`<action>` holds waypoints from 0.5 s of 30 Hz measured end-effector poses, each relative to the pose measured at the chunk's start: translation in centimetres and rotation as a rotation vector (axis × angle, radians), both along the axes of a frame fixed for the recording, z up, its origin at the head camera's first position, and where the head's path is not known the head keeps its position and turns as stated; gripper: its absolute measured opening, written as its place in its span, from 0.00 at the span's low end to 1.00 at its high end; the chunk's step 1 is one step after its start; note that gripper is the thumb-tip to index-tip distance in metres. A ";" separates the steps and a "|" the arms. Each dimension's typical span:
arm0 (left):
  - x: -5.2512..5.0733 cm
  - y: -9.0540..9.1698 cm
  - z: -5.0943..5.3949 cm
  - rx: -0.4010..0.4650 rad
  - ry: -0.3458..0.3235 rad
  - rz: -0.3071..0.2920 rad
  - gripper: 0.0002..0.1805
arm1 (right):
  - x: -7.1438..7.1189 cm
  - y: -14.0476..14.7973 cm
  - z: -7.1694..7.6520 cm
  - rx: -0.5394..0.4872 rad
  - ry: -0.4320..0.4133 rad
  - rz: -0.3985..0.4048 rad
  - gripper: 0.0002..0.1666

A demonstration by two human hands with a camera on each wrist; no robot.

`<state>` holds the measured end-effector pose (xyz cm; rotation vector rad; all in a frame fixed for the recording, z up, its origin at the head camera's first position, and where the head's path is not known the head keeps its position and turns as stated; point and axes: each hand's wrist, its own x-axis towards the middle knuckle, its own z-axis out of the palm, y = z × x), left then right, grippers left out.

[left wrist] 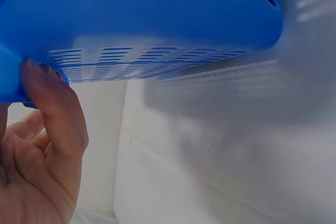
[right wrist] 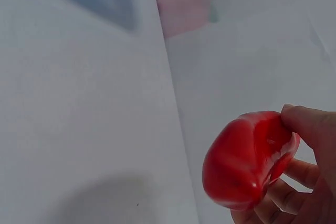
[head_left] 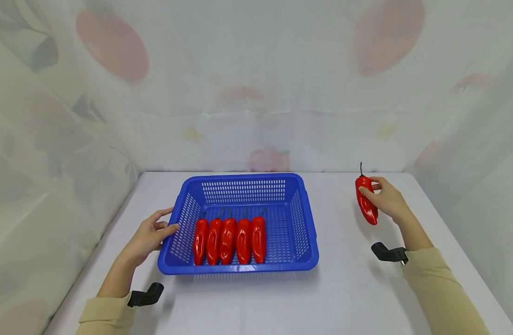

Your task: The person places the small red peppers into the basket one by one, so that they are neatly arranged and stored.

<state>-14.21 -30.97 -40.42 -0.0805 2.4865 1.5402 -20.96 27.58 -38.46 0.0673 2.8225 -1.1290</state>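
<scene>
A blue plastic basket with slotted walls stands at the middle left of the table. Several glossy red chili peppers lie side by side in its left and middle part, stems toward the back. My left hand grips the basket's left rim between thumb and fingers; the left wrist view shows the fingers curled under that rim. To the right of the basket, my right hand pinches another red chili pepper above the table, its stem up. The right wrist view shows that pepper between thumb and fingers.
The white table extends around the basket, with its back edge close behind the basket. White sheeting with faded fruit prints hangs behind and along both sides. A black wrist camera sits at each sleeve cuff.
</scene>
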 end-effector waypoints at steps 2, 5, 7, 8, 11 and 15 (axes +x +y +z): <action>0.0 0.0 0.0 0.002 0.001 -0.002 0.39 | -0.1 -0.4 0.3 0.000 0.006 0.011 0.42; 0.1 0.0 0.0 0.005 0.003 -0.002 0.39 | -0.3 -1.1 0.7 -0.003 0.023 0.029 0.41; 0.1 0.0 0.0 0.003 0.003 -0.003 0.39 | -0.5 -1.5 0.9 -0.008 0.033 0.040 0.41; 0.1 0.0 0.0 0.002 0.003 -0.003 0.39 | -0.5 -1.7 1.0 -0.011 0.038 0.045 0.40; 0.0 0.0 0.0 -0.003 0.001 -0.001 0.39 | -0.6 -2.4 1.4 -0.018 0.045 0.057 0.40; 0.0 0.0 0.0 -0.003 -0.004 0.003 0.39 | -0.6 -3.3 1.7 -0.023 0.043 0.065 0.41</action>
